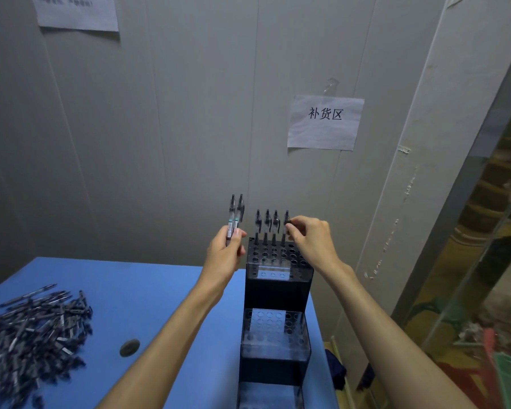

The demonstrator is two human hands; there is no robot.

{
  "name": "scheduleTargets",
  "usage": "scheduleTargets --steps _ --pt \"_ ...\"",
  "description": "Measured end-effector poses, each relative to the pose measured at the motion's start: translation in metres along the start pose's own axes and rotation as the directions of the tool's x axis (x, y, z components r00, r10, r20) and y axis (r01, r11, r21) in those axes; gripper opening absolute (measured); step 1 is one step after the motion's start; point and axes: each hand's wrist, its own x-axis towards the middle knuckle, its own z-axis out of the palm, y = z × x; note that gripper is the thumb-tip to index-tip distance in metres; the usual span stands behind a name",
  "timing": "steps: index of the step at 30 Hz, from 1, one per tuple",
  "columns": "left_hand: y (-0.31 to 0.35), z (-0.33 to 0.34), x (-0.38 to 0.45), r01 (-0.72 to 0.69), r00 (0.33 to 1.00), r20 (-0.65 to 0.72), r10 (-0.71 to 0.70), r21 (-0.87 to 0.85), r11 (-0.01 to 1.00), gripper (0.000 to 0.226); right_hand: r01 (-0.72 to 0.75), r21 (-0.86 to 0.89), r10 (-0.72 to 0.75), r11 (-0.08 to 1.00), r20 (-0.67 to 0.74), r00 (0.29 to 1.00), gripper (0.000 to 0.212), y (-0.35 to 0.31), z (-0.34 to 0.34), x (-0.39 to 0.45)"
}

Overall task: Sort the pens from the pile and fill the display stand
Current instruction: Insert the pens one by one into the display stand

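Four pens in, loads of holes to go

Four pens stand in the far row of the display stand (278, 261), top tier. The right hand (310, 237) is pinching the rightmost pen (286, 228), looks like it's seating it in its hole. The left hand (224, 255) grips two spare pens (235, 219) upright, just left of the stand. Next move, I reckon: feed a spare across and drop it in the next hole. The stand sits right by the worktop (148, 290) right edge, so careful nudging it. Plenty of open blue between it and the pile (33, 335), near left.
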Motion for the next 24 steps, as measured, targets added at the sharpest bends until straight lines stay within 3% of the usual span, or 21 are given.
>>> scheduleTargets --steps 7,14,24 --pt "-0.004 0.003 0.002 -0.026 1.0 0.004 0.026 0.033 0.999 0.026 -0.027 0.03 0.027 0.999 0.005 1.0 0.018 0.0 -0.003 0.001" --pt "0.006 0.012 0.004 -0.015 0.999 0.03 0.015 -0.02 1.0 0.03 -0.003 0.111 0.015 0.994 -0.106 0.994 0.02 -0.013 -0.025 0.007" --pt "0.007 0.025 0.003 -0.047 0.998 0.054 0.045 0.041 0.998 0.027 -0.069 0.425 0.026 0.903 0.105 0.994 0.014 -0.029 -0.031 0.001"
